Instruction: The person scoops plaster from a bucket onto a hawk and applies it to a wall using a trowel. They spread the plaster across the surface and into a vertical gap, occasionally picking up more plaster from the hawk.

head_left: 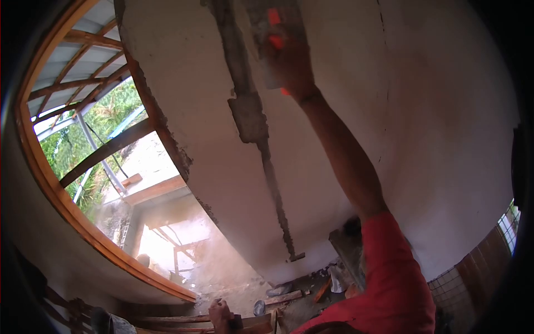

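Note:
My right hand (290,64) is raised high against the pale plastered wall (334,145), fingers closed round the orange handle of a plastering trowel (272,15). Motion blurs the trowel's grey blade, which lies flat at the wall just right of a dark strip of rough grey mortar (250,119). That strip runs down the wall and widens into a square patch midway. Low in the view, my left hand (220,313) is closed near the floor; whatever it may hold is hidden. A dark band shows beside that wrist.
An orange-brown wooden frame (92,236) borders the opening at left, with greenery and a roof outside. Wood pieces (283,298) and rubble lie along the wall's foot. A board (347,253) leans near my red sleeve (389,267). Wire mesh (448,284) stands at lower right.

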Demonstrator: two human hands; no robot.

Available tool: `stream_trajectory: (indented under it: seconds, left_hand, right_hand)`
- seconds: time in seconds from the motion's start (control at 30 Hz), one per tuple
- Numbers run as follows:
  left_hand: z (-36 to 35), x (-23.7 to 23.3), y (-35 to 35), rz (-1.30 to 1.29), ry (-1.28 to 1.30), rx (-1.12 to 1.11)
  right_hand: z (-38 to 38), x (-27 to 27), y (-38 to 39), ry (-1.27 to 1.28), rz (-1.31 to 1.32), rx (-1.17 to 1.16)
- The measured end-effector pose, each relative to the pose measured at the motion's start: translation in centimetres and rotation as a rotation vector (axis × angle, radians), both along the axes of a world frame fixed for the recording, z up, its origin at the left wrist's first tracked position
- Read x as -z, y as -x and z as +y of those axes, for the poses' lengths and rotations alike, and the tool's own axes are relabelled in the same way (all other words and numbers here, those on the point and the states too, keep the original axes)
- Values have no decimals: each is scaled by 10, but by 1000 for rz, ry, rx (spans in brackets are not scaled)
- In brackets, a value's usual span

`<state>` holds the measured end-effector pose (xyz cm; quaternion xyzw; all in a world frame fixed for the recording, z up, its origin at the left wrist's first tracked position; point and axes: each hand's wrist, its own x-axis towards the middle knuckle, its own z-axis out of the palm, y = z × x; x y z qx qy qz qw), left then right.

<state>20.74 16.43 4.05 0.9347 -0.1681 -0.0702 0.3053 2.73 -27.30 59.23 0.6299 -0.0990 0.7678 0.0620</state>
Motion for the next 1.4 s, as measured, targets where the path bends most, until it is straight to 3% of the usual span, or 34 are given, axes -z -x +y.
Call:
stream_trajectory:
  seconds: [0.07, 0.2, 0.27, 0.4, 0.47, 0.5, 0.53, 0.57, 0.63, 0.8, 0.83, 0.9, 0.97, 1.13, 1.23, 1.33, 1.4]
  left_hand:
    - [1, -4, 3, -4, -15, -14]
    - [0, -2, 0, -5, -45, -25]
    - [4, 6, -4, -4, -42, -12]
    - [13, 23, -11, -126, -59, 176]
    - [19, 26, -16, -338, -173, 341]
    - [18, 4, -4, -485, -261, 427]
    - [12, -8, 2, -436, -248, 383]
    - [6, -20, 7, -389, -234, 338]
    - [-8, -28, 12, 103, -6, 4]
    - [10, 3, -7, 82, -147, 162]
    - [9, 12, -13, 73, -160, 187]
    - [7, 30, -21, 8, -209, 173]
    - [12, 43, -30, -101, -266, 235]
    - [33, 74, -49, -471, -432, 577]
    - [36, 68, -47, -504, -335, 648]
    - [34, 90, -47, -400, -79, 474]
    - [34, 79, -42, -244, -25, 451]
  right_hand:
    - [13, 0, -18, -83, 31, -108]
    - [22, 0, -28, -204, 78, -88]
    - [15, -1, -36, -145, 39, -50]
    - [-4, 3, -28, -123, 51, 34]
    - [-45, 8, -18, -109, 141, 348]
    - [-59, 11, -5, -99, 190, 505]
    - [-72, 14, 13, -9, 54, 422]
    - [-94, 20, 39, -76, 39, 441]
    - [-130, 30, 92, -93, -20, 453]
    - [-166, 29, 182, 26, -158, 477]
    - [-156, 29, 182, -29, -186, 371]
    - [-138, 8, 161, 190, -123, 329]
    - [-118, -20, 125, 175, -26, 103]
    - [-3, -108, 46, -293, 174, -306]
    - [-17, -136, 12, -1, 86, -248]
    - [-24, -150, -5, 79, 105, -271]
    - [0, -149, 2, -51, 166, -270]
